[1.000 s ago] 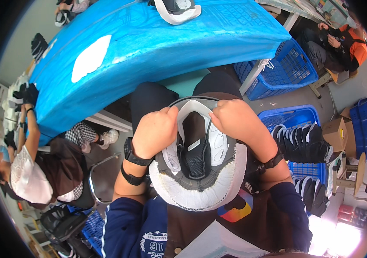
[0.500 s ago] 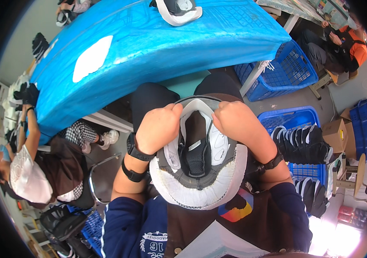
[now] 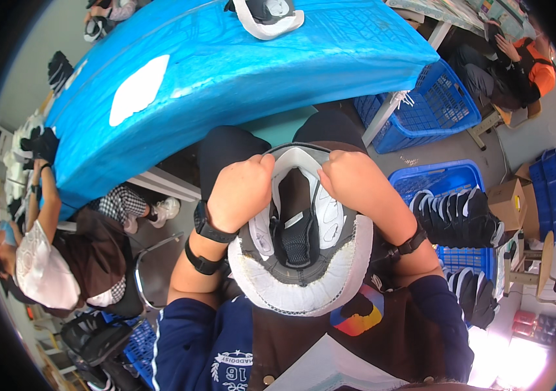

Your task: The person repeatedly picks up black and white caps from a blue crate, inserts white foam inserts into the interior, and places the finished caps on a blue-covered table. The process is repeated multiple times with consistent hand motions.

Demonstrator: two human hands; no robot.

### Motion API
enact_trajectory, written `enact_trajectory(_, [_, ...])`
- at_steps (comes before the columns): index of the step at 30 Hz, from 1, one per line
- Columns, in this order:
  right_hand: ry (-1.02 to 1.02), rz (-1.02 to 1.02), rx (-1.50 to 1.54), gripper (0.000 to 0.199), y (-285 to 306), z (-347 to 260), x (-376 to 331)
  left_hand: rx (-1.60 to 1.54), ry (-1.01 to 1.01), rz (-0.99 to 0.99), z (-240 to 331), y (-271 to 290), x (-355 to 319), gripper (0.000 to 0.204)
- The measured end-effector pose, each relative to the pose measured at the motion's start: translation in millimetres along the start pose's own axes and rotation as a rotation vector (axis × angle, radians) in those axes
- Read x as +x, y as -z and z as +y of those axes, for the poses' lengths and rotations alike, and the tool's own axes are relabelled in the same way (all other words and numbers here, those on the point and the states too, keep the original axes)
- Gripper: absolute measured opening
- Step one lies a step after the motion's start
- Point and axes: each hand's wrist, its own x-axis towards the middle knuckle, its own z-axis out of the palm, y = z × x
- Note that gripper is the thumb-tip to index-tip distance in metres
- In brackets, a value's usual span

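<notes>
A grey and white shoe upper (image 3: 296,251) is held over my lap. Its wide white band curves round the edge nearest my body, and black mesh lies inside its opening. My left hand (image 3: 242,189) grips the far left edge with its fingers closed. On the far right edge, my right hand (image 3: 350,181) is closed in the same way. Both thumbs press at the rim of the opening, while the fingers beneath are mostly hidden. A similar upper (image 3: 268,18) lies on the blue-covered table (image 3: 252,72) ahead.
To my right, a blue basket (image 3: 431,171) carries a stack of black uppers (image 3: 457,218); another blue basket (image 3: 444,107) stands by the table leg. Cardboard boxes (image 3: 509,202) are farther right. One co-worker (image 3: 63,260) sits at left, another (image 3: 526,72) at far right. A pale patch (image 3: 140,91) lies on the table.
My hands and the shoe upper have barely shifted, staying in the same grip. At far right the co-worker's hands have moved, now raised beside a dark piece.
</notes>
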Motion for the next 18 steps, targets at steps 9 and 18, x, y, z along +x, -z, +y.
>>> enact_trajectory(9, [-0.038, -0.015, 0.023, 0.019, 2.9, -0.9, 2.8, -0.153, -0.031, 0.200, -1.2, -5.7, 9.9, 0.009])
enact_trajectory(18, [0.061, -0.031, 0.197, 0.041, -2.8, 13.3, 59.4, -0.114, 0.067, 0.108, 2.3, -7.7, 6.9, 0.010])
